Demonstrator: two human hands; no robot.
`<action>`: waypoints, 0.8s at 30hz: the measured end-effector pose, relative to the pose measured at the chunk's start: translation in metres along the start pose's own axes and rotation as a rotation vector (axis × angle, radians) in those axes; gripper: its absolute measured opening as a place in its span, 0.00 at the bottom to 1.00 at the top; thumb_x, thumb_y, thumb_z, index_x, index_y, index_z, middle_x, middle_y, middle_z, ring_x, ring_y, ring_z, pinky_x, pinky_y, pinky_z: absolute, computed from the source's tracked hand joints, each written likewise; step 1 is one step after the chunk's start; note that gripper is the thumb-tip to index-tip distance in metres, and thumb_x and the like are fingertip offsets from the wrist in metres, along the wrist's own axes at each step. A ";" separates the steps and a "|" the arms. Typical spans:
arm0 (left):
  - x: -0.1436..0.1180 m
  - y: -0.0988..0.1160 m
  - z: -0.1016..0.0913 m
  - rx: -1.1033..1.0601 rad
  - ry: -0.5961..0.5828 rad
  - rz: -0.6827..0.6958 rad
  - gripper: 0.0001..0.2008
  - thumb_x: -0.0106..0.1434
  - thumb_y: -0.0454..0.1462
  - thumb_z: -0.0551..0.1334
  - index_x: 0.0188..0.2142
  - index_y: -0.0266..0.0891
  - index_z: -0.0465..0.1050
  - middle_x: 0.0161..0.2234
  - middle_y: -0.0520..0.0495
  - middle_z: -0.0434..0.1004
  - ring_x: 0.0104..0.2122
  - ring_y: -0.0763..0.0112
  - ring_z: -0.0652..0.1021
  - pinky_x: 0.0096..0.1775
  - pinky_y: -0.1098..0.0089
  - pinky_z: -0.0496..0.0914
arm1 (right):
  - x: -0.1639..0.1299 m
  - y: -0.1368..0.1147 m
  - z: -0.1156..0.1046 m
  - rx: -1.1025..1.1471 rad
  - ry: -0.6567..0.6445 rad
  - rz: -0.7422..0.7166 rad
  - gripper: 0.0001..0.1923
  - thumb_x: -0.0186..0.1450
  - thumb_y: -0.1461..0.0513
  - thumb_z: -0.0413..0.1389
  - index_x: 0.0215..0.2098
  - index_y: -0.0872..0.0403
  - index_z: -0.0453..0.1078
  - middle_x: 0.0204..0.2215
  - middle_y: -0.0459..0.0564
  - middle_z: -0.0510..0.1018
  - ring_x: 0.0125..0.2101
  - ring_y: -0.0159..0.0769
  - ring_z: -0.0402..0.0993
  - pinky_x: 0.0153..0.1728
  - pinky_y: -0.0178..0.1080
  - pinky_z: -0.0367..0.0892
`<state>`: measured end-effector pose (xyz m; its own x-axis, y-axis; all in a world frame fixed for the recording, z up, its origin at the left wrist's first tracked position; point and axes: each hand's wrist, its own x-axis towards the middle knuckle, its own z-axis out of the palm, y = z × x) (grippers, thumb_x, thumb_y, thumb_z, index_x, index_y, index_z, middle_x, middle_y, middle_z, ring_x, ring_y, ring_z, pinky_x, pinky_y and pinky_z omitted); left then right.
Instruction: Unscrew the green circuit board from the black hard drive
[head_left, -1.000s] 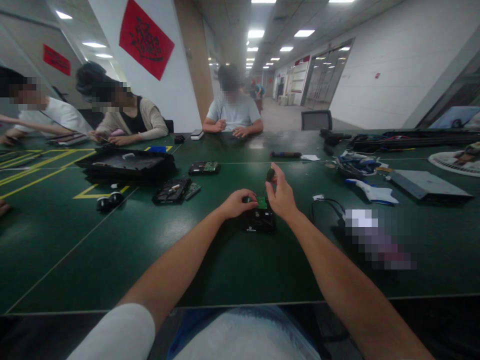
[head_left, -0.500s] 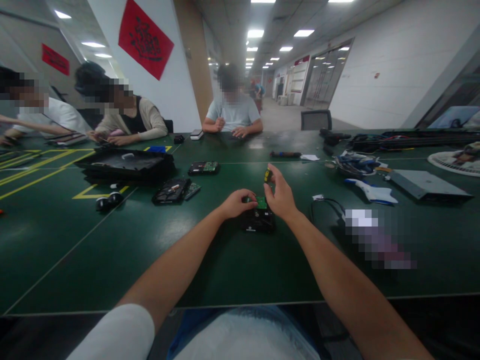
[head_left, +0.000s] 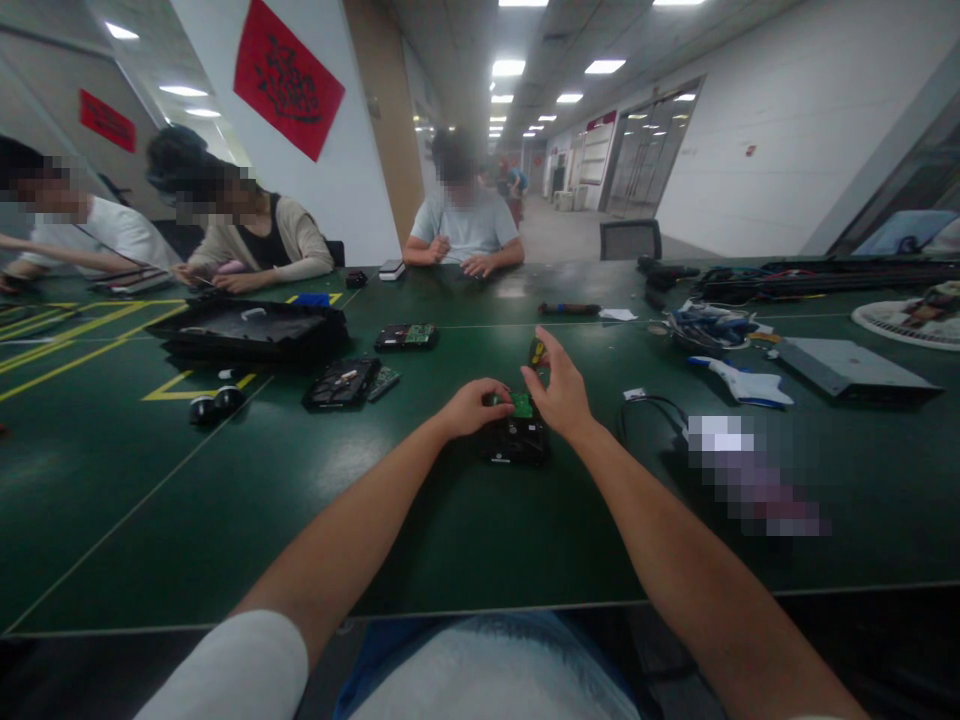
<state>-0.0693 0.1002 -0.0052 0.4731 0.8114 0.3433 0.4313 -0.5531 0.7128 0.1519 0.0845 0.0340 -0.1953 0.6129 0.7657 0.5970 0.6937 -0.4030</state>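
Note:
A black hard drive [head_left: 517, 443] with a green circuit board [head_left: 523, 404] lies on the table in front of me. My left hand [head_left: 478, 407] is closed at the drive's upper left, thumb and fingertips on the edge of the board. In my right hand [head_left: 561, 390] is a small screwdriver [head_left: 536, 352] with a yellow and black handle, held upright between thumb and fingers above the drive's right side. Its tip is hidden, so contact with a screw cannot be made out.
Left of my hands lie another drive [head_left: 341, 383], a drive with a green board [head_left: 406, 336] and a black tray [head_left: 251, 330]. To the right are a cable [head_left: 656, 400], a blue-white object [head_left: 742, 382] and a metal box [head_left: 855, 368]. Co-workers sit across the table.
The screwdriver's handle has turned a little in my right fingers, and the right thumb has shifted slightly left. My left hand and the drive stay in place.

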 end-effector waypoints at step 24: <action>0.000 0.005 0.000 0.015 -0.002 -0.018 0.10 0.62 0.43 0.70 0.40 0.42 0.80 0.51 0.45 0.80 0.50 0.60 0.79 0.58 0.57 0.69 | 0.000 -0.001 -0.001 -0.031 -0.006 -0.004 0.36 0.72 0.59 0.53 0.75 0.46 0.48 0.64 0.57 0.70 0.48 0.49 0.78 0.55 0.56 0.74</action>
<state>-0.0671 0.0968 -0.0015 0.4665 0.8209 0.3294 0.4510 -0.5411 0.7098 0.1520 0.0834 0.0344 -0.2027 0.6125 0.7640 0.6199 0.6843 -0.3841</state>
